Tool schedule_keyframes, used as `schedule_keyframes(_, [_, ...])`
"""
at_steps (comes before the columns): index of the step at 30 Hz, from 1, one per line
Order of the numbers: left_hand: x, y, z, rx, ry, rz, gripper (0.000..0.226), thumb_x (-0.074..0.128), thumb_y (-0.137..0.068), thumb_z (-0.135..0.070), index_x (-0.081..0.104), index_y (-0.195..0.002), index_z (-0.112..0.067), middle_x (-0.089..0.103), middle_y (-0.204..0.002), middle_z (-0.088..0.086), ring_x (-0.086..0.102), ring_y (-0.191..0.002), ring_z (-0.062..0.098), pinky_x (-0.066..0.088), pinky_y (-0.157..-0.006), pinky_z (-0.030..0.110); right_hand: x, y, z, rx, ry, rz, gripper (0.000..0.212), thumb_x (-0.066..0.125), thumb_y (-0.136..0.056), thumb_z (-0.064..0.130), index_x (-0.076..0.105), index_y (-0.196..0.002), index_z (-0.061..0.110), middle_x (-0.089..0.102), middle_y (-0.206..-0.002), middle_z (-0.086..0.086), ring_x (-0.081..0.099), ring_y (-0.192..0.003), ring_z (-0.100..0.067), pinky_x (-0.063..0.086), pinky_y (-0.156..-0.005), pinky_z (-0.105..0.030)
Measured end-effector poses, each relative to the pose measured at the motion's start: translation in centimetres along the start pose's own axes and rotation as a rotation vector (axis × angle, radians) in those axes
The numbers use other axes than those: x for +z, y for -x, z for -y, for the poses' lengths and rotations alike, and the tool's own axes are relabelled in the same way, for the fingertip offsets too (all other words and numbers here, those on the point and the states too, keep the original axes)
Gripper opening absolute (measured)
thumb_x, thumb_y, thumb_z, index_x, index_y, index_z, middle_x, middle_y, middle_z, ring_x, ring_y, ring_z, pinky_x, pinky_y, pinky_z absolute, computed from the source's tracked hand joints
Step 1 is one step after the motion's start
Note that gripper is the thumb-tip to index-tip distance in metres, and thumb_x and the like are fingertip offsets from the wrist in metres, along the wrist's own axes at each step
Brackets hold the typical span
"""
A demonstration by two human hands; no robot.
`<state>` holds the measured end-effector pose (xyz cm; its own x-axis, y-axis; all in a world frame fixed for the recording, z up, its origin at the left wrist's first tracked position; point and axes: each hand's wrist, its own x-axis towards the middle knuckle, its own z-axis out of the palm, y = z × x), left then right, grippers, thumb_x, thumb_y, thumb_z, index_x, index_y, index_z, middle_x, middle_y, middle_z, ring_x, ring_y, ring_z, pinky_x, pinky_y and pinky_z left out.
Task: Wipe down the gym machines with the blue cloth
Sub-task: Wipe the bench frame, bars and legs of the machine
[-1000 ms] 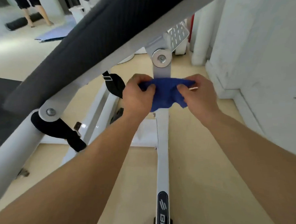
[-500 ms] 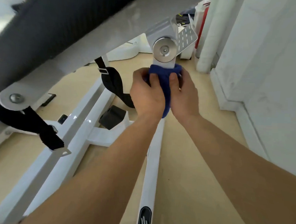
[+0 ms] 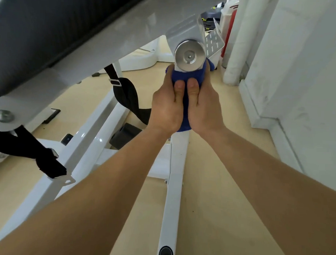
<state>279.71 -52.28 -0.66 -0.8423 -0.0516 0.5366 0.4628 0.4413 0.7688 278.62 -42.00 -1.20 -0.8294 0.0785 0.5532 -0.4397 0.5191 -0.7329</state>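
Head view shows both hands clasped round the blue cloth [image 3: 186,77], which is wrapped about the white bar [image 3: 173,184] just below the silver pivot disc [image 3: 190,56]. The left hand [image 3: 167,106] grips from the left and the right hand [image 3: 204,107] from the right, thumbs [image 3: 179,87] side by side on the near face. The bar's long axis runs near to far, so a wiping stroke would likely slide along it toward the person.

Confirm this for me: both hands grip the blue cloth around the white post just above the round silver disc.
Not quite. The head view shows the left hand and right hand gripping the blue cloth around the white post just below the round silver disc, not above it.
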Motion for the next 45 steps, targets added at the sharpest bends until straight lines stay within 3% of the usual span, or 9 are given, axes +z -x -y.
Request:
schedule_keyframes(4, [0.7,2.1,3.1,-0.065,-0.039,0.151,0.054,0.025,-0.101,-0.042,0.040,-0.141,-0.009,0.064,-0.094,-0.010,0.062,-0.082,-0.001,0.048,-0.076,0.015,1.3,2.8,-2.3,0.044,0.005,0.062,0.052,0.037,-0.106,0.030,0.022,-0.154,0.018,0.063,-0.119,0.006,0.060,-0.087,-0.001,0.041,-0.072,-0.003])
schedule_keyframes(7, [0.2,2.9,3.7,-0.177,-0.050,0.275,0.051,0.025,-0.104,-0.043,0.036,-0.145,-0.013,0.066,-0.109,0.000,0.063,-0.095,0.013,0.051,-0.092,0.040,0.3,3.9,-2.0,0.109,0.031,0.192,0.047,0.039,-0.107,0.026,0.025,-0.152,0.020,0.060,-0.115,0.009,0.060,-0.089,-0.002,0.042,-0.075,-0.005])
schedule_keyframes(11, [-1.5,0.0,0.2,-0.118,0.019,0.170,0.042,0.028,-0.107,-0.036,0.046,-0.137,-0.015,0.066,-0.108,-0.009,0.059,-0.096,-0.007,0.043,-0.084,0.009,-1.7,0.7,0.7,0.061,0.040,0.160,0.047,0.034,-0.107,0.034,0.029,-0.151,0.016,0.065,-0.120,-0.002,0.064,-0.101,-0.019,0.050,-0.084,-0.034])
schedule_keyframes(20, [0.4,2.5,4.4,-0.090,0.004,0.222,0.051,0.028,-0.100,-0.038,0.040,-0.144,-0.015,0.064,-0.106,-0.008,0.061,-0.095,0.001,0.048,-0.083,0.020,1.8,3.8,-3.9,0.045,-0.015,0.071,0.058,0.035,-0.102,0.034,0.023,-0.155,0.015,0.058,-0.134,0.002,0.056,-0.103,0.001,0.038,-0.082,-0.001])
schedule_keyframes(24, [1.8,5.2,8.0,-0.225,0.004,0.274,0.047,0.034,-0.104,-0.031,0.035,-0.149,-0.019,0.059,-0.097,-0.017,0.058,-0.086,-0.011,0.042,-0.076,0.003,3.9,6.9,-7.5,0.145,-0.042,0.140,0.061,0.040,-0.100,0.036,0.020,-0.156,0.020,0.052,-0.142,0.003,0.055,-0.118,-0.006,0.043,-0.098,-0.017])
schedule_keyframes(28, [3.0,7.8,10.4,-0.233,-0.091,0.306,0.050,0.041,-0.103,-0.021,0.029,-0.152,-0.014,0.065,-0.114,0.007,0.053,-0.085,0.011,0.041,-0.070,0.010,5.6,9.5,-10.6,0.214,-0.092,0.218,0.074,0.039,-0.092,0.048,0.014,-0.158,0.024,0.047,-0.149,0.001,0.050,-0.133,-0.017,0.041,-0.111,-0.042])
schedule_keyframes(32, [3.2,8.7,11.1,-0.229,-0.159,0.317,0.046,0.039,-0.104,-0.014,0.032,-0.150,-0.014,0.060,-0.111,0.003,0.052,-0.086,0.011,0.038,-0.076,0.021,5.2,10.5,-11.1,0.211,0.007,0.236,0.071,0.038,-0.095,0.039,0.012,-0.159,0.022,0.045,-0.151,0.001,0.048,-0.133,-0.016,0.039,-0.111,-0.036])
schedule_keyframes(40, [2.4,6.0,8.1,-0.186,-0.077,0.154,0.029,0.036,-0.105,-0.021,0.050,-0.131,-0.018,0.056,-0.088,-0.023,0.053,-0.079,-0.020,0.038,-0.068,0.000,3.1,7.1,-7.7,0.115,0.058,0.183,0.061,0.033,-0.100,0.037,0.018,-0.157,0.018,0.057,-0.137,0.002,0.061,-0.114,-0.015,0.048,-0.093,-0.030])
schedule_keyframes(45, [3.8,8.5,10.4,-0.364,-0.131,0.245,0.026,0.037,-0.105,-0.026,0.047,-0.129,-0.024,0.054,-0.085,-0.018,0.053,-0.077,-0.004,0.038,-0.065,0.009,5.0,10.0,-11.2,0.194,0.042,0.235,0.073,0.032,-0.095,0.046,0.008,-0.160,0.023,0.046,-0.151,0.004,0.052,-0.130,-0.016,0.043,-0.109,-0.040])
